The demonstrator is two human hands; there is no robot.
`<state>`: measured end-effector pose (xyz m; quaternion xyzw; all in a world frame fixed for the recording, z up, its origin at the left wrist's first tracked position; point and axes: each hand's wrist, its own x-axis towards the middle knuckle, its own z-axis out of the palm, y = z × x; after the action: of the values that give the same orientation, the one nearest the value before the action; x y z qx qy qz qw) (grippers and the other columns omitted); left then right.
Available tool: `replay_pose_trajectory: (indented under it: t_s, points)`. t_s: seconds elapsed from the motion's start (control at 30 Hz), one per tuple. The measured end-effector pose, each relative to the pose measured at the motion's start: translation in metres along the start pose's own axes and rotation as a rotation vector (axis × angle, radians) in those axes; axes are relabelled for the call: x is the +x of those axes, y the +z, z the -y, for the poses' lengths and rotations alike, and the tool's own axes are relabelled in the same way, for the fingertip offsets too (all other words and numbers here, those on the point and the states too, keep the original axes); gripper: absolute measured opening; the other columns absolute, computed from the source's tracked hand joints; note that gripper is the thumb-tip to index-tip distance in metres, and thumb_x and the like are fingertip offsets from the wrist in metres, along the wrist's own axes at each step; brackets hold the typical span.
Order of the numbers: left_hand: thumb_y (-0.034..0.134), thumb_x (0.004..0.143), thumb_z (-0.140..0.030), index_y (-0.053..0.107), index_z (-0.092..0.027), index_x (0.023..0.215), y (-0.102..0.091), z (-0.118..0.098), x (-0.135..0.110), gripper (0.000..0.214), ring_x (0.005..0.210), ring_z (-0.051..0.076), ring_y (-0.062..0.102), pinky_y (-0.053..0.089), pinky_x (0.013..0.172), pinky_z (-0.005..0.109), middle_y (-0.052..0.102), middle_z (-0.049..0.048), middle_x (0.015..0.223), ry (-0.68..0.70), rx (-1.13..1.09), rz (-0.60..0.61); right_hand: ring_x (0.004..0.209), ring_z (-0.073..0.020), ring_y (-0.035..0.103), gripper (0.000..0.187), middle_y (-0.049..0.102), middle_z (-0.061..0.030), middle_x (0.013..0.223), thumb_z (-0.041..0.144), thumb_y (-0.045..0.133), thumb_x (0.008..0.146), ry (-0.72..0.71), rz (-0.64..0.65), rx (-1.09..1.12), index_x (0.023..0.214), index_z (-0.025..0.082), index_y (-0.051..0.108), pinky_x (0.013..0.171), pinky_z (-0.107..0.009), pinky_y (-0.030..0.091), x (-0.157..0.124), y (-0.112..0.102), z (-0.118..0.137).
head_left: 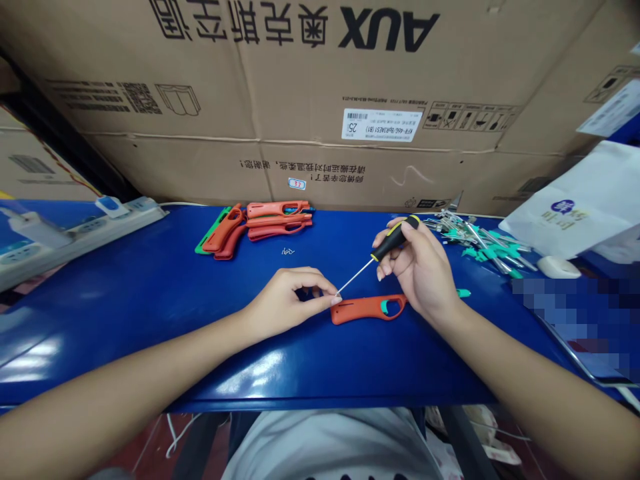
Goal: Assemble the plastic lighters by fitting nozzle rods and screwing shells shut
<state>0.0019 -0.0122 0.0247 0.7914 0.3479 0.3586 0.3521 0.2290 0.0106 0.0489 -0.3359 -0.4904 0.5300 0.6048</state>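
Gripping the screwdriver, right hand is clamped on its handle just above the orange shell's right end. The shaft slants down-left, tip at the shell's left end. Left hand pinches shut at that tip; contents too small to tell. Shell lies flat on the table, long axis left-right, between both hands.

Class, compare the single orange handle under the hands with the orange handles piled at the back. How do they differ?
The single handle lies alone, flat, mid-table; the piled handles overlap by the cardboard box. The single handle meets the left hand and screwdriver; the piled handles lie untouched. Both are orange.
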Motion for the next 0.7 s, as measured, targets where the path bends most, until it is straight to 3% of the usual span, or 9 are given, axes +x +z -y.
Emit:
replay_pose_trajectory:
  t_s: [0.7]
  points:
    - [0.075,0.090,-0.023,0.079,-0.017,0.089,0.0012,0.0042,-0.0002,0.008,0.076,0.012,0.067,0.051,0.072,0.023,0.075,0.0028,0.087,-0.020,-0.018,0.001,0.045,-0.0101,0.055,0.020,0.070,0.0012,0.078,0.041,0.061,0.093,-0.063,0.004,-0.006,0.099,0.023,0.054,0.041,-0.024,0.052,0.0005,-0.0018,-0.0027]
